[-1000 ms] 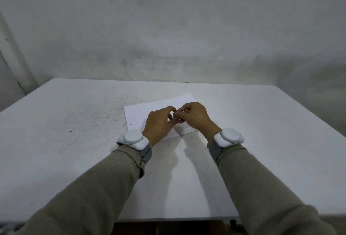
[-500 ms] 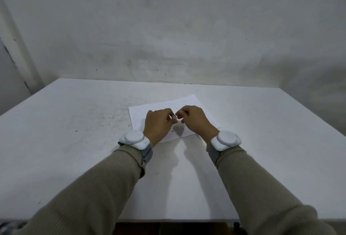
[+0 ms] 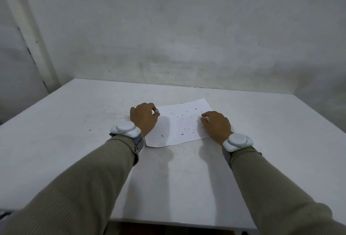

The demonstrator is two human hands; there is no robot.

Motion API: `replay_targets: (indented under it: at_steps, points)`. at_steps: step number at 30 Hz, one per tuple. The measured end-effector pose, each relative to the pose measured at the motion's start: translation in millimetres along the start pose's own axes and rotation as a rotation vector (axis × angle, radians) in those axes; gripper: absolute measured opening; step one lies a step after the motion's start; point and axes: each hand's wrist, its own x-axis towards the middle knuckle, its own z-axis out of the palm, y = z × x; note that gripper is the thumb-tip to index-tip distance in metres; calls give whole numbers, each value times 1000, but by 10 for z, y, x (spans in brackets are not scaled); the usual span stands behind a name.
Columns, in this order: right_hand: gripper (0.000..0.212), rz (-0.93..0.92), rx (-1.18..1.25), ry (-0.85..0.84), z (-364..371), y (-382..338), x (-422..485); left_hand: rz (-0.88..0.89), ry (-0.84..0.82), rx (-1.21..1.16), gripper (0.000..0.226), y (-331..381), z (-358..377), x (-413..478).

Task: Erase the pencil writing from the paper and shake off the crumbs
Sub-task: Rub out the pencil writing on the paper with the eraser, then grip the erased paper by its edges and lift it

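Step in hand: the erasing looks finished, and we are at the change-over to shaking.

The paper (image 3: 179, 124) lies mid-desk, a little askew on the desk (image 3: 74, 122), with its near left corner slightly curled up. We can read no pencil lines on it from here. Dark crumbs (image 3: 182, 133) are strewn over its middle and far half.

Left hand (image 3: 144, 117): at the paper's left edge near the far corner, fingers curled. The fingertips pinch a small pale piece that we take for the eraser (image 3: 156, 110). The hand itself hides whether it also touches the sheet.

Right hand (image 3: 217, 125): knuckles up over the right edge, fingers curled down onto the sheet. The thumb is hidden, so we cannot tell whether the hand grips the edge or only presses on it.

Judgement: roughly two thirds along. The next move calls for a hold on both side edges with thumbs under. Then comes a lift clear of the desk and a tilt or flick so the crumbs slide off. The eraser crowds the left pinch, and setting it down first would free those fingers. The sheet is thin, so it needs an even lift or it will sag and pool the crumbs in the middle.
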Motion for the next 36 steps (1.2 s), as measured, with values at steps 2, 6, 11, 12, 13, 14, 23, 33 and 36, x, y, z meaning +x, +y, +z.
replay_targets:
  at_steps: [2, 6, 11, 12, 13, 14, 23, 33, 36]
  points:
    - [32, 1, -2, -62, 25, 46, 17, -28, -5, 48, 20, -120, -42, 54]
    - [38, 12, -14, -120, 28, 72, -4, -86, -13, 134, 22, -343, -118, 173]
    - [54, 83, 4, -150, -68, 162, -4, -152, -35, 200, 22, -426, -104, 225]
    - [56, 91, 2, -144, -100, 202, -20, -156, -32, 193, 21, -417, -86, 221]
    - [56, 113, 15, -127, -117, 254, -25, -156, -27, 180, 20, -405, -70, 215]
    - [55, 143, 20, -114, -142, 304, -44, -153, -23, 160, 18, -386, -43, 212]
    - [39, 195, -27, -105, -238, 635, -110, -117, -27, 176, 20, -200, 196, 194]
    - [41, 184, -54, 35, -227, 661, -129, -185, -45, 141, 39, -68, 291, 110]
    - [40, 264, -66, 154, -325, 689, -93, -74, 36, 175, 36, 75, 341, 115]
